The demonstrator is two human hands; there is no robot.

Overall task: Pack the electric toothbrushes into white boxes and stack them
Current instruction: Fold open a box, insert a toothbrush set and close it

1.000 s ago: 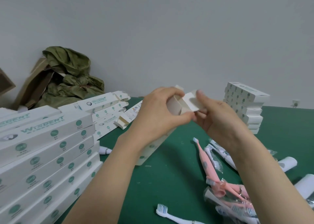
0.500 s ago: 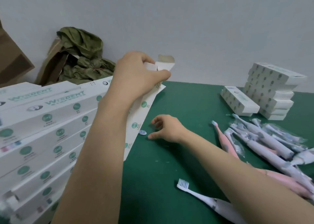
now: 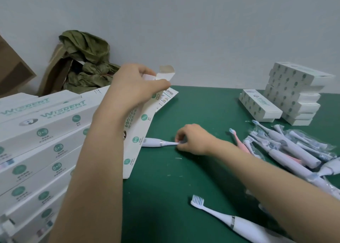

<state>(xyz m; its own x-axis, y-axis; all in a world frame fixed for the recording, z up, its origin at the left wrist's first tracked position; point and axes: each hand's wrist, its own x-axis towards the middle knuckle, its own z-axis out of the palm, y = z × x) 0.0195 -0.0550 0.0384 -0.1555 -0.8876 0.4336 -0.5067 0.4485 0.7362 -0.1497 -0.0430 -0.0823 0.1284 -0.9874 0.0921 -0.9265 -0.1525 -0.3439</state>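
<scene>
- Left grip (image 3: 132, 88) holds the white box (image 3: 140, 130) up, flap open (ready to fill, I think).
- Right grip (image 3: 193, 139) pinches the head of a white toothbrush (image 3: 155, 142), which lies flat on the table (image 3: 202, 104) to its left.

The left is being walled off by stacked white boxes (image 3: 42, 132); the right is being crowded by a heap of toothbrushes (image 3: 287, 147). Between them a lane of green table (image 3: 193, 110) is being left open toward the wall (image 3: 202, 31).

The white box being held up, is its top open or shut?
Open. The white box has its end flap sticking up unfolded above the left hand that grips it, showing the plain inner side.
</scene>
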